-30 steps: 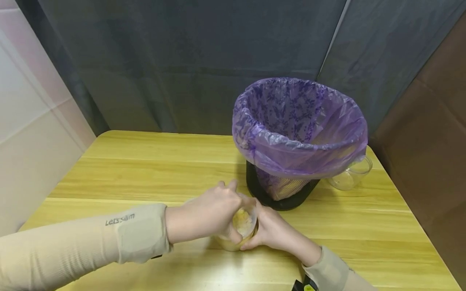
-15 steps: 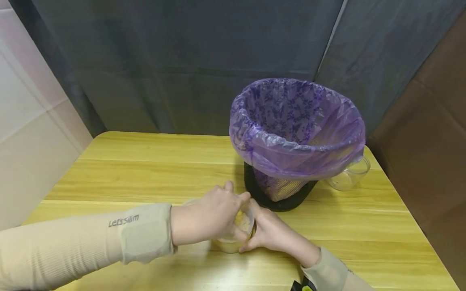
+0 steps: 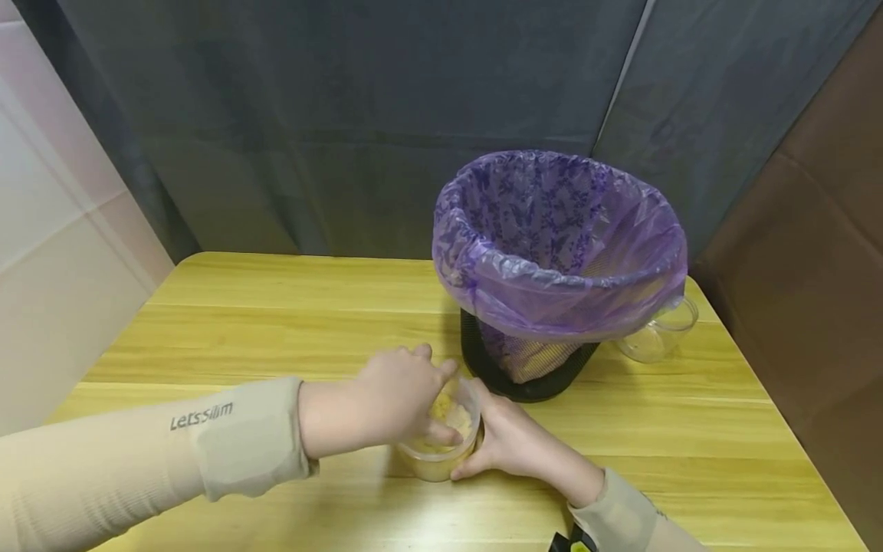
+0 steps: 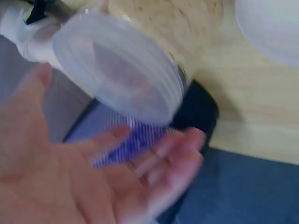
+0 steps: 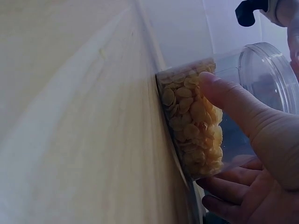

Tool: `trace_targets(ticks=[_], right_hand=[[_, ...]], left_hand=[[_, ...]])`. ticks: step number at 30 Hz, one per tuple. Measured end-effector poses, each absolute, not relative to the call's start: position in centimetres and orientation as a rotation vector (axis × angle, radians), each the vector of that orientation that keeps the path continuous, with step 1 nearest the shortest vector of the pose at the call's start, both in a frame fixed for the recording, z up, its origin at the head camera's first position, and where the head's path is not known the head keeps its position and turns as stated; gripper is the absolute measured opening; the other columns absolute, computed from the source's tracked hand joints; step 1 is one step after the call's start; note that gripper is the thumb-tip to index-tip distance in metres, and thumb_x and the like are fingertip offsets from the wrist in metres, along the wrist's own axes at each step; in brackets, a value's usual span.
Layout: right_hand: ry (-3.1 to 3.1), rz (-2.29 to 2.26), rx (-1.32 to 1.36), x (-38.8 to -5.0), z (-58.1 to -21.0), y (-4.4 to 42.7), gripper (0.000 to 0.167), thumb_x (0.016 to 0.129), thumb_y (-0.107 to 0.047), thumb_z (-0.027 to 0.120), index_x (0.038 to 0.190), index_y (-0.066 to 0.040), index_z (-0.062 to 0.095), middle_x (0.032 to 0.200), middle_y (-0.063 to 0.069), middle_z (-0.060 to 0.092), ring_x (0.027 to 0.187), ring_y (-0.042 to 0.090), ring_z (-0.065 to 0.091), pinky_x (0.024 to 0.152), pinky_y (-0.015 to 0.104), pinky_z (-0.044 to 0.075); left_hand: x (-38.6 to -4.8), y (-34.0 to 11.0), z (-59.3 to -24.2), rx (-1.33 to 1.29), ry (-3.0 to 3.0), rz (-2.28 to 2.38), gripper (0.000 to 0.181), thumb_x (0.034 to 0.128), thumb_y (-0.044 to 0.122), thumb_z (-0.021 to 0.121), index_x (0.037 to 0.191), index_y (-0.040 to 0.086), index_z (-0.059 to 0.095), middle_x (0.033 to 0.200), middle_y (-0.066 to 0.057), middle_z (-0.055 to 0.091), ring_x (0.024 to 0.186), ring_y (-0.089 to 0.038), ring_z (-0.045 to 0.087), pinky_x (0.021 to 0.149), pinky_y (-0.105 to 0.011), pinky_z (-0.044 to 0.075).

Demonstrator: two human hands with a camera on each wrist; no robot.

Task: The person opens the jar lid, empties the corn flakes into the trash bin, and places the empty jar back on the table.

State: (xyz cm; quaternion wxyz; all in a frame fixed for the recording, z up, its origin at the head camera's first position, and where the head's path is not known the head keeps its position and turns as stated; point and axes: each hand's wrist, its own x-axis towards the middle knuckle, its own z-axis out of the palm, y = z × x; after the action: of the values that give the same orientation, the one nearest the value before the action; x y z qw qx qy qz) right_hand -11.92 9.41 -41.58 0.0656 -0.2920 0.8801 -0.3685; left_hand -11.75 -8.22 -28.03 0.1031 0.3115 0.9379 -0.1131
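A clear plastic jar (image 3: 441,468) of pale yellow flakes (image 5: 191,126) stands on the wooden table, tilted-looking only from the wrist cameras. Its mouth carries a cloudy translucent lid (image 4: 117,70). My right hand (image 3: 513,433) grips the jar's right side, with the thumb (image 5: 233,98) along the wall and the other fingers round the far side. Over the top is my left hand (image 3: 396,391), its thumb and fingers spread. In the left wrist view that palm faces the lid, and a gap shows between them; some fingertips are blurred.
Behind the jar stands a black mesh waste bin (image 3: 534,387) lined with a purple bag (image 3: 566,295). A clear jar (image 3: 651,345) sits beside it on the right. Part of a white round thing (image 4: 273,28) shows on the table in the left wrist view. A dark curtain (image 3: 310,115) hangs behind.
My left hand has loosened from the lid's edge and shifted slightly left, so more of the flakes and rim show. The right hand keeps its grip on the jar.
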Motion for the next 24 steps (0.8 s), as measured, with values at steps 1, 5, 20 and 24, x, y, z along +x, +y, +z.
trace_targets(ticks=[1,5,20,24], right_hand=[[2.653,-1.112,-0.876,-11.9,-41.6,9.4,0.105,0.052,-0.036,0.094,0.135,-0.009,0.035,0.125,0.012,0.057,0.113,0.026,0.054,0.094,0.044,0.044],[2.648,-1.098,-0.872,-12.0,-41.6,9.4,0.101,0.054,-0.039,0.093,0.132,-0.012,0.036,0.124,0.010,0.057,0.114,0.025,0.053,0.094,0.044,0.044],[2.634,-1.107,-0.875,-12.0,-41.7,9.5,0.111,0.054,-0.040,0.093,0.140,-0.014,0.029,0.128,0.010,0.056,0.118,0.024,0.051,0.098,0.044,0.040],[2.634,-1.110,-0.878,-12.0,-41.7,9.5,0.106,0.054,-0.039,0.093,0.137,-0.016,0.032,0.127,0.009,0.056,0.118,0.023,0.052,0.098,0.044,0.041]], left_hand=[[-11.9,-8.4,-27.8,0.985,2.747,-0.306,0.085,0.0705,0.067,0.070,0.137,0.019,0.052,0.118,-0.012,0.058,0.092,-0.028,0.061,0.068,-0.038,0.054],[-12.2,-9.3,-26.9,1.270,2.583,-0.221,0.077,0.0686,0.044,0.083,0.137,0.026,0.052,0.131,-0.008,0.051,0.110,-0.028,0.053,0.079,-0.043,0.051],[-13.1,-9.7,-27.0,1.384,2.364,-0.192,0.086,0.0641,0.010,0.087,0.139,0.033,0.051,0.149,-0.004,0.036,0.124,-0.027,0.044,0.088,-0.037,0.048],[-13.1,-9.6,-27.1,1.391,2.372,-0.190,0.088,0.0622,0.011,0.088,0.139,0.033,0.051,0.147,-0.004,0.038,0.118,-0.027,0.048,0.085,-0.035,0.050]])
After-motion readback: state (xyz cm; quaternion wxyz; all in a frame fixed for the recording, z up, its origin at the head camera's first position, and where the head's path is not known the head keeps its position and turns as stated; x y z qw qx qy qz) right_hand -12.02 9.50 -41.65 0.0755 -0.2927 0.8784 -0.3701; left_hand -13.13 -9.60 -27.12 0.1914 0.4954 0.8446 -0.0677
